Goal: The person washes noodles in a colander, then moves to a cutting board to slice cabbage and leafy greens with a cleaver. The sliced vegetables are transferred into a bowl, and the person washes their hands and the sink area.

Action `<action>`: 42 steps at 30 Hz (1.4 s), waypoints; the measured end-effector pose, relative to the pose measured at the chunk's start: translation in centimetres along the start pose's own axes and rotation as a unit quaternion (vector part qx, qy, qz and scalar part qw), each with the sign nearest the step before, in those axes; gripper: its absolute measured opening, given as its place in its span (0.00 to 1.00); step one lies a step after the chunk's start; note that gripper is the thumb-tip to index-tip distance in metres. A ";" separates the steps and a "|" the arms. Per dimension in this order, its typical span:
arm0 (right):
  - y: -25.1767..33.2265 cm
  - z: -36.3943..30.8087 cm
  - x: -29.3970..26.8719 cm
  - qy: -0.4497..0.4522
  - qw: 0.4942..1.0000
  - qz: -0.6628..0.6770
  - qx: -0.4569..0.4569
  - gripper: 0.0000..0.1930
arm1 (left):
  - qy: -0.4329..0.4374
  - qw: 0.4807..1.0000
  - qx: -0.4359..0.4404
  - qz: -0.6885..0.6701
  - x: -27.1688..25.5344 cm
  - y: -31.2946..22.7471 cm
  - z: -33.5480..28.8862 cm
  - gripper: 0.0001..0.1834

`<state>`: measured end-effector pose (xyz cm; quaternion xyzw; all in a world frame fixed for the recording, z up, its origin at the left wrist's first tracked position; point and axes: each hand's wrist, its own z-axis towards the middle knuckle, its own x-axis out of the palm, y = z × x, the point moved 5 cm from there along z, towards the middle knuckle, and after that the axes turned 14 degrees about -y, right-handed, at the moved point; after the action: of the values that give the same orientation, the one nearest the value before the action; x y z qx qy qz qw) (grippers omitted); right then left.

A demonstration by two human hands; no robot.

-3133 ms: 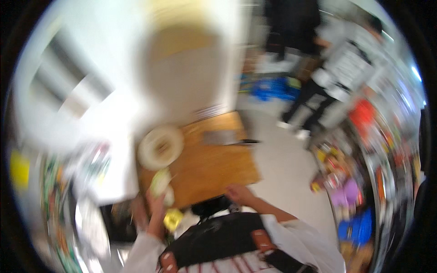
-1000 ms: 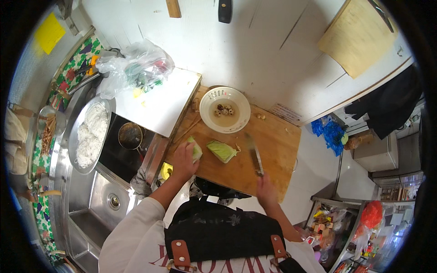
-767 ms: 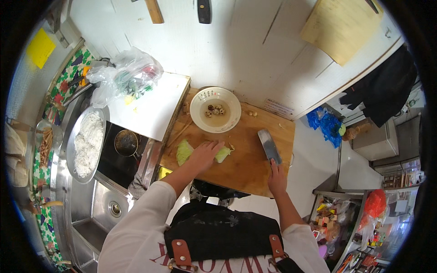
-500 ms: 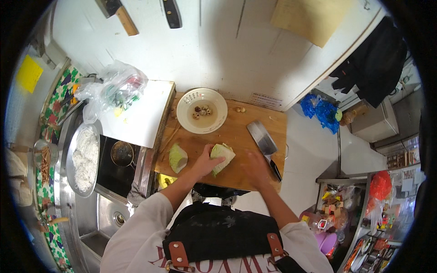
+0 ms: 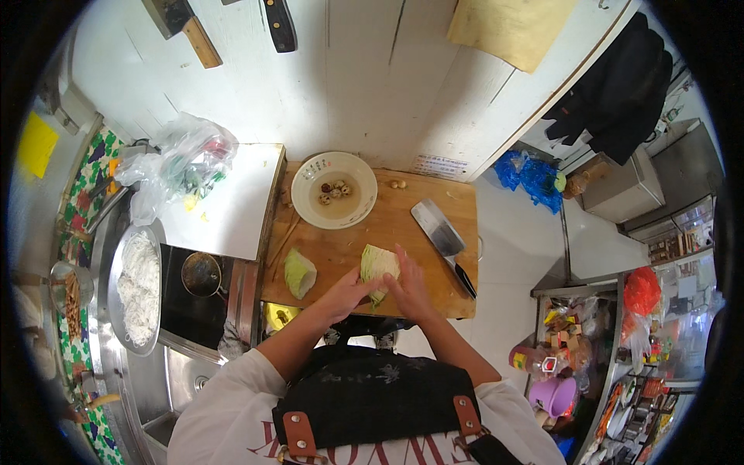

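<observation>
A cut wedge of cabbage [image 5: 378, 265], its pale layered side facing up, is between my hands over the wooden board [image 5: 341, 252]. From its left, my left hand [image 5: 346, 296] grips it. My right hand [image 5: 409, 291] is closed against its right side, fingers pointing away from me. A smaller cabbage piece [image 5: 299, 273] lies on the board to the left. Right of my hands rests a cleaver [image 5: 439, 227] with a black handle, which neither hand touches. Behind, a white bowl [image 5: 308, 206] holds several speckled small eggs in liquid.
At the left are a metal tray of white noodles [image 5: 138, 291], a small pan [image 5: 201, 273] and a sink [image 5: 182, 376]. A plastic bag [image 5: 182, 159] lies on the white counter [image 5: 244, 198]. Knives hang on the wall. Shelves [image 5: 577, 288] stand at the right.
My right hand has moved left from near the cleaver handle onto the cabbage wedge. The left hand keeps its grip, and the wedge is slightly turned. The whole view has shifted a little.
</observation>
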<state>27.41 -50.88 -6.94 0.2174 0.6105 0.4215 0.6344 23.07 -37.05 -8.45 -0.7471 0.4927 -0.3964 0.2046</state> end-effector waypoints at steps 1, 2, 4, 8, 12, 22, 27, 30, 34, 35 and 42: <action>0.1 -0.1 0.1 -0.004 1.000 0.000 0.004 0.34 | 0.014 1.000 0.004 0.010 0.0 -0.2 0.0 0.23; 0.2 -0.3 0.2 -0.009 1.000 0.003 0.009 0.34 | 0.013 1.000 -0.006 0.024 0.0 -0.2 0.0 0.24; 0.3 -0.5 0.1 -0.031 0.999 -0.005 0.015 0.34 | 0.031 0.999 0.015 0.032 0.4 -0.4 0.0 0.26; -0.5 -0.5 -1.0 -0.056 0.997 -0.033 0.031 0.31 | 0.034 0.999 0.033 0.007 1.7 -0.1 0.5 0.30; -2.2 0.4 -2.3 -0.031 0.998 -0.039 0.028 0.31 | 0.059 0.997 0.040 0.014 3.1 0.3 1.2 0.33; -5.6 3.4 -7.2 0.131 0.990 0.008 -0.048 0.46 | -0.011 0.999 0.014 0.031 8.4 1.4 1.9 0.30; -6.0 4.4 -8.5 0.128 0.991 0.022 -0.039 0.41 | -0.041 0.996 0.056 0.048 9.1 1.4 2.0 0.28; -7.1 4.4 -8.0 0.152 0.977 0.149 0.025 0.32 | -0.061 0.995 0.082 -0.009 8.6 1.8 2.4 0.28; -11.3 5.4 -7.0 0.146 0.877 0.341 0.304 0.29 | -0.047 0.992 -0.010 -0.117 6.0 2.6 2.6 0.31; -12.1 6.1 -6.9 0.146 0.849 0.380 0.337 0.28 | -0.061 0.988 -0.046 -0.133 5.1 2.9 2.6 0.32; -16.1 15.4 -7.4 -0.152 0.986 -0.003 0.070 0.33 | -0.277 0.698 0.431 0.500 2.3 0.3 1.6 0.34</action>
<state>47.23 -62.02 -12.84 0.3208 0.5357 0.3383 0.7040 24.66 -39.43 -8.75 -0.2969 0.4902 -0.1803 0.7994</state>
